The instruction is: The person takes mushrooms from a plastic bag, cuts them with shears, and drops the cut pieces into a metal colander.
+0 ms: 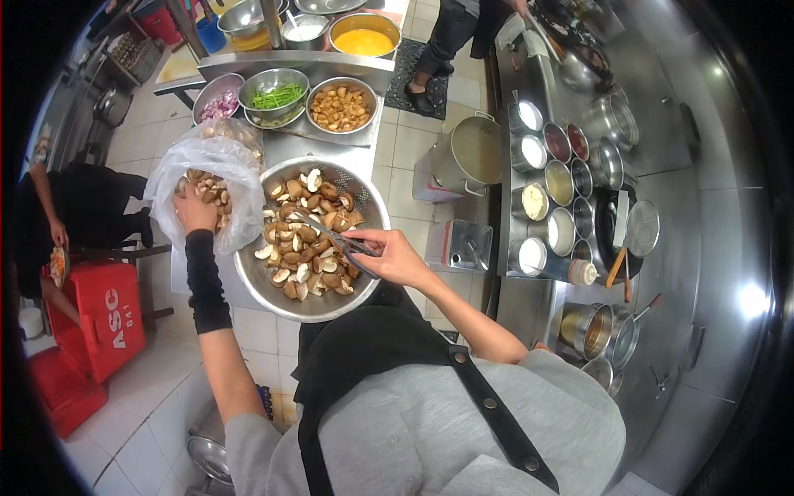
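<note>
My left hand [197, 213], with a black sleeve band on the forearm, reaches into a clear plastic bag [165, 169] of whole brown mushrooms [217, 192]. Its fingertips are sunk among them, so I cannot see whether they grip one. In my right hand [389, 255] is a pair of scissors [339, 238] with dark handles, its metal blades pointing left over the cut mushrooms [310, 248]. Those pieces fill much of a large steel colander [374, 198], which stands right beside the bag, close to my apron.
Behind the colander stand bowls of chopped purple onion [219, 106], green pieces [277, 95] and brown cubes [339, 109]. A big pot [467, 153] and a counter of seasoning containers [529, 202] are on the right. One person stands ahead, another at left near a red box [107, 318].
</note>
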Demonstrator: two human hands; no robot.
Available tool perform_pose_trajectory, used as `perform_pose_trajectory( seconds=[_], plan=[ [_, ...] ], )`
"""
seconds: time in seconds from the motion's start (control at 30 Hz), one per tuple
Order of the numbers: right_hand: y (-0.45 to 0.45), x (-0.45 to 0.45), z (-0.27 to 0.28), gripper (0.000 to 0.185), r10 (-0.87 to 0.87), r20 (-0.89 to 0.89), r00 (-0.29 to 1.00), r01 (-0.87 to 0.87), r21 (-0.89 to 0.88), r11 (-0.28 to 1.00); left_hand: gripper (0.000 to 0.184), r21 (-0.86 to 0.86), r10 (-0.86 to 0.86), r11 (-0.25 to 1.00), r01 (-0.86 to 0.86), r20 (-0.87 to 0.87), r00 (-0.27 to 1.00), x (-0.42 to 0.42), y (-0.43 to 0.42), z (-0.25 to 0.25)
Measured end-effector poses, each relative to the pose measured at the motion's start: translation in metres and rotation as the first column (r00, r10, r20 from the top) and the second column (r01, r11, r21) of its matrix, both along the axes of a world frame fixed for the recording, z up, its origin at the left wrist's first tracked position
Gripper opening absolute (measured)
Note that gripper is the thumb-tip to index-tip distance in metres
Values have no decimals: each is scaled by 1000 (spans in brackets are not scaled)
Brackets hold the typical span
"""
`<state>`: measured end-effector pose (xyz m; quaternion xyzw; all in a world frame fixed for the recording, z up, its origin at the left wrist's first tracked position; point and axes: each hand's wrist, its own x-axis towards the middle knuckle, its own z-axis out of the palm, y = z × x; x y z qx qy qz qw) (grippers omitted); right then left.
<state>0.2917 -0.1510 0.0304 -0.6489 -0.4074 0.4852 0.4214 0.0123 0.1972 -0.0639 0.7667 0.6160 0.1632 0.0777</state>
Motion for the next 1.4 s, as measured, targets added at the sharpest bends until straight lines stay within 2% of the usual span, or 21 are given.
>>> perform_pose_trajectory(
  seconds=[0.07, 0.13, 0.2, 0.37, 0.4, 0.5, 0.57, 0.6, 0.7, 0.73, 0.8, 0.83, 0.9, 0.93, 0.97, 1.07, 1.17, 1.2, 1.23, 1.27, 1.4],
  plan=[
    [2, -2, -2, 41, 2, 17, 1000, -2, -4, 1000, 72, -244, -9, 970, -2, -47, 999, -15, 32, -32],
    [6, -6, -8, 42, -8, -13, 1000, 9, 48, 999, 77, -395, -82, 917, -58, -329, 941, -9, 40, -32],
    [8, -11, -14, 42, -38, -96, 995, 52, 152, 987, 81, -394, -78, 916, -73, -354, 932, -4, 40, -28],
    [3, -5, -8, 41, -27, -31, 999, 28, 36, 999, 79, -418, -164, 908, -15, -389, 906, -7, 45, -26],
    [3, -5, -9, 40, -17, -17, 1000, 17, 17, 1000, 77, -338, -131, 941, -17, -409, 903, -5, 36, -19],
    [-2, -4, -19, 40, -60, -44, 997, 60, 10, 998, 71, -263, -144, 965, 23, -450, 881, 11, -3, 13],
    [-2, -5, -20, 40, -95, -83, 992, 98, 31, 995, 67, -180, -198, 973, 147, -311, 929, -7, 15, -19],
    [-2, -6, -20, 40, -109, -103, 989, 114, 40, 993, 65, -134, -228, 971, 200, -241, 943, -8, 16, -17],
    [1, -6, -20, 41, -131, -67, 989, 132, 15, 991, 60, 28, -154, 988, 155, -44, 987, -13, 11, -5],
    [2, -9, -16, 42, -141, -67, 988, 146, 70, 987, 57, 39, -155, 987, 154, 19, 988, -14, 13, -6],
    [5, -9, -25, 43, -123, -114, 986, 133, 79, 988, 52, -219, -72, 966, 134, 269, 960, -11, 2, 25],
    [7, -11, -42, 42, -125, -148, 981, 142, 115, 983, 50, -461, 59, 872, 165, 434, 899, 2, -12, 58],
    [11, -11, -35, 42, -113, -127, 985, 124, 83, 989, 47, -498, 256, 792, 353, 796, 548, 0, -24, 50],
    [14, -12, -36, 42, -107, -136, 985, 119, 84, 989, 48, -478, 310, 766, 430, 860, 405, -6, -20, 36],
    [18, -15, -35, 41, -98, -140, 985, 111, 88, 990, 50, -437, 357, 741, 510, 899, 252, -11, -18, 26],
    [31, -28, -4, 41, -47, -107, 993, 59, 111, 992, 49, -344, 333, 832, 436, 937, 104, -5, -42, 37],
    [50, -39, 29, 42, 44, 114, 993, -59, 135, 989, 52, -396, 378, 838, 376, 918, 124, -11, -55, 41],
    [58, -43, 34, 42, 66, 191, 979, -97, 156, 983, 47, -421, 390, 819, 390, 907, 161, -17, -54, 37],
    [66, -48, 36, 42, 85, 269, 959, -136, 176, 975, 47, -406, 386, 820, 404, 913, 132, -17, -59, 45],
    [76, -54, 28, 44, 72, 281, 957, -138, 224, 965, 46, -389, 382, 820, 419, 918, 104, -16, -64, 53],
    [109, -67, 41, 45, 119, 391, 913, -212, 202, 956, 43, -403, 430, 813, 421, 902, 31, -15, -82, 69]
  ],
)
